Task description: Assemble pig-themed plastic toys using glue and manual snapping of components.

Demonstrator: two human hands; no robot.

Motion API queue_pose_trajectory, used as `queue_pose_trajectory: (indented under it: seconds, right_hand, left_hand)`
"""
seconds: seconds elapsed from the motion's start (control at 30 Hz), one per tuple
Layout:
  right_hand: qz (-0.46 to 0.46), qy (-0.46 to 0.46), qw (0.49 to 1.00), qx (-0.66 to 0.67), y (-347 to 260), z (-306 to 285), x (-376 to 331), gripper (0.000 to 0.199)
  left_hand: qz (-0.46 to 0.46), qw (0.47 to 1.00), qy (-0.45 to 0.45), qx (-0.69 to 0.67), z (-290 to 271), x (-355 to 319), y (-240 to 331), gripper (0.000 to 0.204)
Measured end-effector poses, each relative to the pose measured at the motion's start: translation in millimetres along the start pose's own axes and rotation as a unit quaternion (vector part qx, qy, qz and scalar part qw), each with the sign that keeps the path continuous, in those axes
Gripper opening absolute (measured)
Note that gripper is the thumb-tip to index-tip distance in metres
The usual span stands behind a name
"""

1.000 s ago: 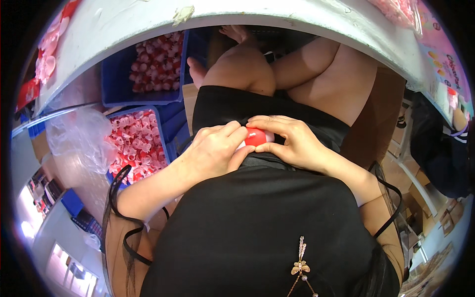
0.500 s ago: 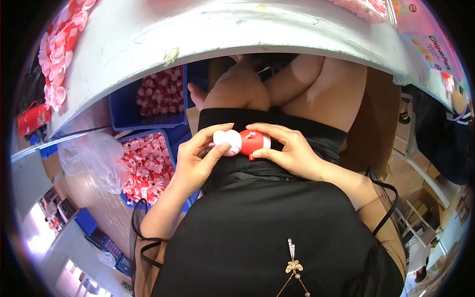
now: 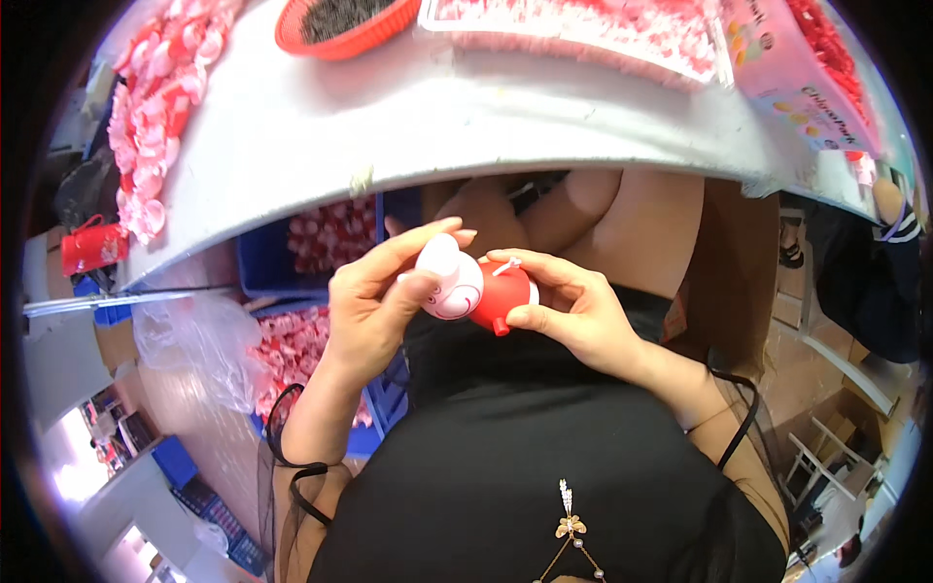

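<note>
Between my two hands, above my lap, lies a small plastic toy figure (image 3: pixel 496 295) with a pale pink head and a red body. My left hand (image 3: pixel 374 296) pinches the head between thumb and fingers. A curved smile line shows on the face side of the head. Around the lower red body my right hand (image 3: pixel 573 301) is closed, thumb on the near side and fingers on the far side. Short limbs stick out from the body on both sides. The figure's underside is hidden in my right hand.
Beyond my hands runs the white table (image 3: pixel 544 121), bearing a red basket (image 3: pixel 355 44) of dark small parts, a clear tray (image 3: pixel 573 53) of pink pieces and a pink box (image 3: pixel 812 73). Pink and red parts (image 3: pixel 155 126) pile at left. Blue crates (image 3: pixel 262 262) of parts stand below.
The figure has turned and tilted in my hands, so the smile now shows more. The view has shifted, bringing the basket and more of the tray into sight.
</note>
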State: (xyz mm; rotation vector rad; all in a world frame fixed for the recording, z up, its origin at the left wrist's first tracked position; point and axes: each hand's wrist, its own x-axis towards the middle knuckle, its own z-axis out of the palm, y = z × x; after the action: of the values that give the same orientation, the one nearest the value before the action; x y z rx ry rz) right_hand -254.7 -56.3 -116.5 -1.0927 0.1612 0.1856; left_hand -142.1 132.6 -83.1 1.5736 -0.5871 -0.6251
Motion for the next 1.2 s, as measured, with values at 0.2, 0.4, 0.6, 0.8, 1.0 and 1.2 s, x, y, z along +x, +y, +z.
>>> queue_pose_trajectory:
  seconds: [0.2,0.4,0.6,0.8,1.0,1.2]
  right_hand:
    - [-0.101,0.019,0.987,0.121,-48.6,12.4,23.8,0.050]
    - [-0.230,0.029,0.970,0.071,-92.6,16.2,51.8,0.045]
    - [-0.273,0.024,0.954,0.123,-143.3,0.0,102.5,0.038]
    - [-0.309,0.014,0.951,0.002,-194.6,-16.3,153.0,0.038]
    - [-0.418,0.139,0.877,-0.191,-218.1,-30.9,184.1,0.042]
    - [-0.457,0.112,0.875,-0.115,-223.2,-35.3,178.3,0.042]
  left_hand:
    - [0.140,0.989,0.034,-0.019,-2.6,52.7,35.1,0.057]
    - [0.212,0.975,0.046,-0.041,3.2,109.9,92.6,0.035]
    - [0.161,0.963,-0.054,-0.210,-5.2,176.0,127.8,0.038]
    - [0.237,0.958,-0.037,-0.158,-11.3,230.3,133.5,0.040]
    - [0.258,0.944,-0.044,-0.199,-16.9,268.7,141.1,0.040]
    - [0.244,0.948,-0.084,-0.188,-9.5,273.1,136.2,0.045]
